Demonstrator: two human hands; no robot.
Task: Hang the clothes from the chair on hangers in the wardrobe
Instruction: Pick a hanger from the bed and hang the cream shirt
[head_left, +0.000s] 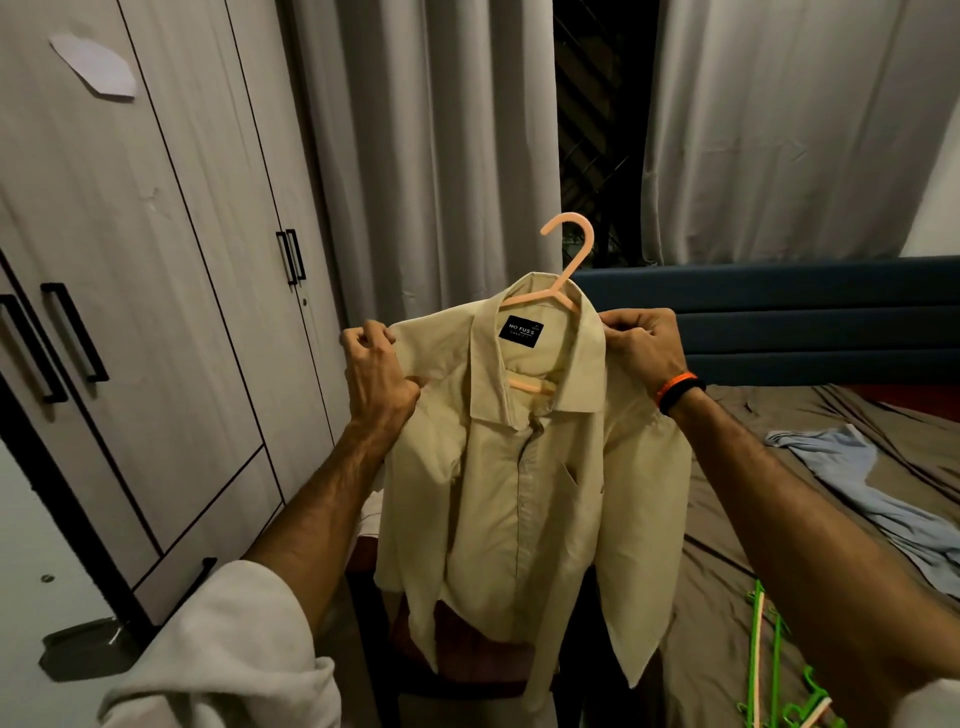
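A pale yellow collared shirt (530, 499) hangs in front of me on a peach plastic hanger (566, 260), whose hook sticks up above the collar. My left hand (376, 374) grips the shirt's left shoulder. My right hand (641, 345), with an orange and black wristband, pinches the right shoulder. The shirt's front faces me and its tails hang down over a dark chair (467, 660), where a reddish garment lies partly hidden. The grey wardrobe (171, 291) stands at the left with its doors closed.
A bed with a brown sheet (779, 519) lies at the right, with a light blue garment (872, 493) on it and several green and peach hangers (769, 654) near its front edge. Grey curtains (441, 156) hang behind. A blue headboard (779, 322) runs along the back.
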